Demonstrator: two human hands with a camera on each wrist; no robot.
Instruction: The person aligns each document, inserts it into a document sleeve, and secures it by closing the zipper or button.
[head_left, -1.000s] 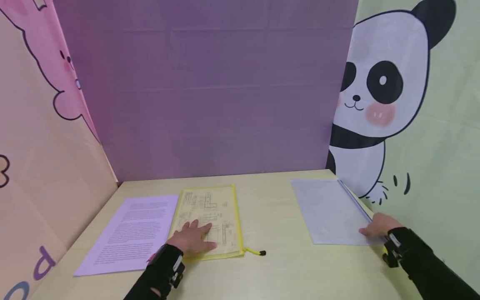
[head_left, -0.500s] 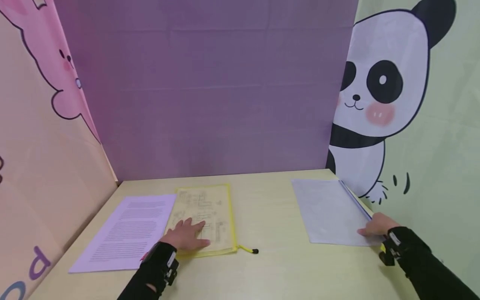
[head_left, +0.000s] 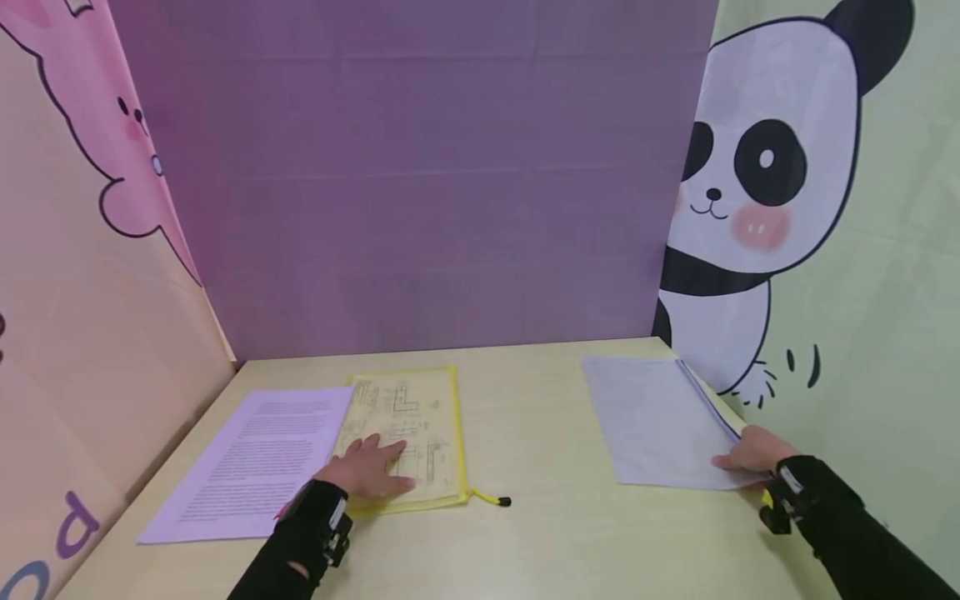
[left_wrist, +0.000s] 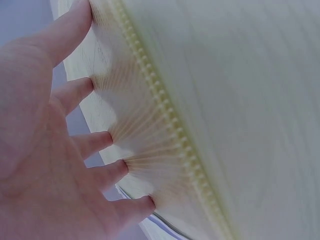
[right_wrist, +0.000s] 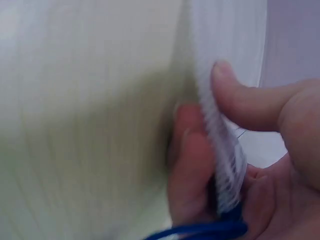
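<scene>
The yellow zip folder (head_left: 405, 437) has slid leftward over the printed sheet (head_left: 251, 462), the flat, spread left hand (head_left: 367, 475) pressing to drag it, while the right hand (head_left: 750, 457) pinches the white zip folder (head_left: 660, 421) by its near corner, steadying it on the tabletop (head_left: 540, 467).

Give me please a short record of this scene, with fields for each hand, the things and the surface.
left hand: flat, fingers spread, pressing on the yellow zip pouch
right hand: pinches the near corner of the white zip pouch between thumb and fingers
printed sheet: lies left of the yellow pouch, its edge tucked under it
surface: pale wooden table
</scene>
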